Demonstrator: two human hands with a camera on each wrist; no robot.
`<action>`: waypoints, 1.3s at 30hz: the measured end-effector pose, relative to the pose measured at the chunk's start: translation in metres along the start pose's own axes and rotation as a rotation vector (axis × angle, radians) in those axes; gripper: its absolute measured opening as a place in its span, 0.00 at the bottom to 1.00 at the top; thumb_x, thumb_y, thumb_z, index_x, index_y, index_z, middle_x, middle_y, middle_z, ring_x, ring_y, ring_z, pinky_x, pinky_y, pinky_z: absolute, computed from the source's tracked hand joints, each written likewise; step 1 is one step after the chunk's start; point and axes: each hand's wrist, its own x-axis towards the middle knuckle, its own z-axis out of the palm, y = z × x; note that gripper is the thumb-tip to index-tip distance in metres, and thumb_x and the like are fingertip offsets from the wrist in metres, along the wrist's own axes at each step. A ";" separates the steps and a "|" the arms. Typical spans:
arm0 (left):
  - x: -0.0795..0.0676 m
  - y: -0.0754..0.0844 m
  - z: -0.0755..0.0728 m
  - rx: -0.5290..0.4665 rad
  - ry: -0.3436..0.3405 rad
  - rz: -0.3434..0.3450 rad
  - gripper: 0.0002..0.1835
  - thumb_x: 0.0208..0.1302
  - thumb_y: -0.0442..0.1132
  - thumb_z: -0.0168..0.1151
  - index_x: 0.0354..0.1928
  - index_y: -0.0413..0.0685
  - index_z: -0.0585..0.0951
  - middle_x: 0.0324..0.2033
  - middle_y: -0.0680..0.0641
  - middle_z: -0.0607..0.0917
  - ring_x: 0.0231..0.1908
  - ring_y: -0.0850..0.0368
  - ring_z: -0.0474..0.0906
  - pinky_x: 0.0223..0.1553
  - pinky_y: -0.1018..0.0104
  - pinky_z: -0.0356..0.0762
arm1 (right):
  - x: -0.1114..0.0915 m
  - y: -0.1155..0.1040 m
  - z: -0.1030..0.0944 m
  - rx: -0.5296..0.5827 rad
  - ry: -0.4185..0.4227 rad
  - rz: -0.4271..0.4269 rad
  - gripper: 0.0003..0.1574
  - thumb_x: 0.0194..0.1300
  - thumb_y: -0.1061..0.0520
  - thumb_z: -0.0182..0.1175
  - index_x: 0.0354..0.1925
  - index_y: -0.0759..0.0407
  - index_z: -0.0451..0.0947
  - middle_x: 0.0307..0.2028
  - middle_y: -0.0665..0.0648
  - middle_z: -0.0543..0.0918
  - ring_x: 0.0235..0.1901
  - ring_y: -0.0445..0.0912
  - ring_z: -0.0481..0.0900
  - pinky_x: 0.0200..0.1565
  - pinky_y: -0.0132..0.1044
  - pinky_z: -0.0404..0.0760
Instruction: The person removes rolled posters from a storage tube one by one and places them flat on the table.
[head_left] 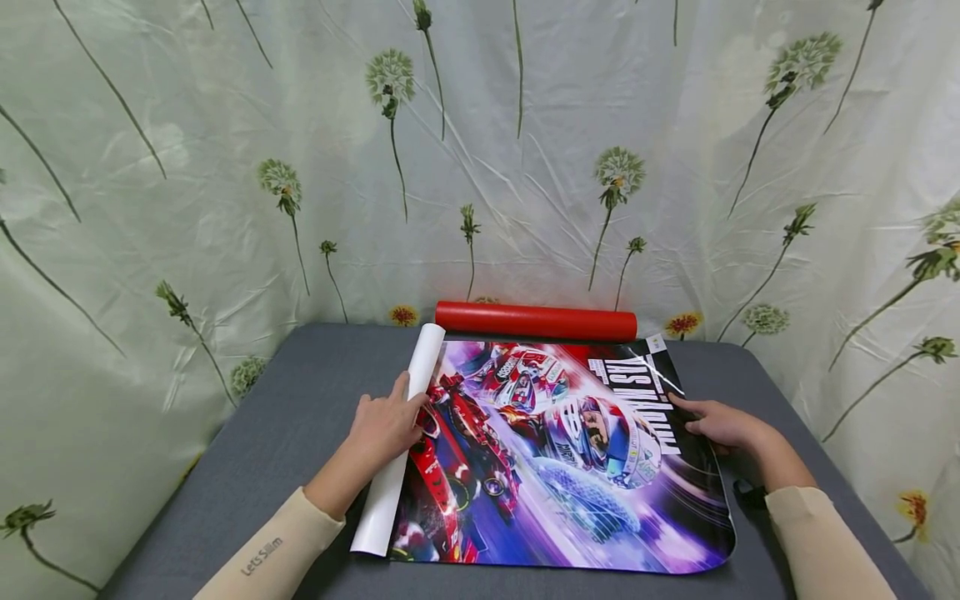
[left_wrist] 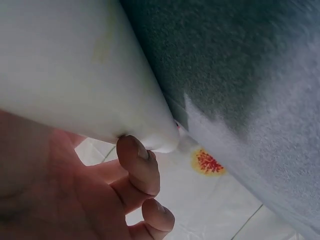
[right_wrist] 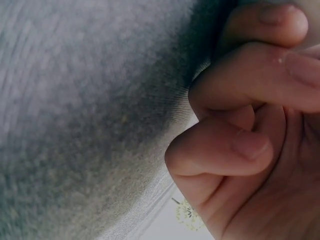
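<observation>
A glossy racing poster (head_left: 570,467) lies spread out with its left side curled into a white roll (head_left: 381,508). My left hand (head_left: 384,421) holds this roll near its middle, thumb across the top toward the print. In the left wrist view, bent fingertips (left_wrist: 137,162) touch the white side of the roll (left_wrist: 70,65). At the poster's right edge, my right hand (head_left: 727,423) pinches it, thumb on the printed face and the other fingers mostly hidden below. The right wrist view shows those fingers (right_wrist: 220,150) curled inward close over the grey cloth.
A red cylinder (head_left: 536,321) lies along the back edge, just behind the poster. Grey cloth (head_left: 315,375) covers the table. A dandelion-patterned curtain (head_left: 510,167) hangs close around the back and sides. Something black (head_left: 748,493) lies beside the right wrist.
</observation>
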 end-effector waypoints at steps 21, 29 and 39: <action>-0.004 -0.019 0.001 0.002 0.133 0.027 0.07 0.71 0.43 0.66 0.46 0.53 0.80 0.69 0.37 0.76 0.23 0.49 0.77 0.30 0.55 0.64 | -0.009 0.005 -0.004 0.009 0.016 -0.014 0.42 0.76 0.65 0.51 0.81 0.69 0.48 0.59 0.87 0.65 0.14 0.42 0.66 0.24 0.39 0.75; 0.000 -0.044 -0.004 -0.124 0.189 -0.007 0.06 0.67 0.38 0.70 0.38 0.52 0.79 0.26 0.48 0.83 0.23 0.52 0.76 0.23 0.58 0.69 | -0.011 0.009 -0.004 0.008 0.024 -0.010 0.42 0.77 0.65 0.50 0.81 0.68 0.48 0.60 0.87 0.64 0.15 0.43 0.66 0.24 0.39 0.75; 0.012 -0.085 0.003 -0.573 -0.015 -0.043 0.12 0.70 0.37 0.67 0.53 0.46 0.84 0.21 0.50 0.77 0.22 0.57 0.68 0.28 0.62 0.65 | -0.016 0.015 0.000 0.029 0.040 -0.007 0.42 0.78 0.64 0.49 0.82 0.67 0.46 0.59 0.88 0.64 0.15 0.43 0.66 0.23 0.39 0.74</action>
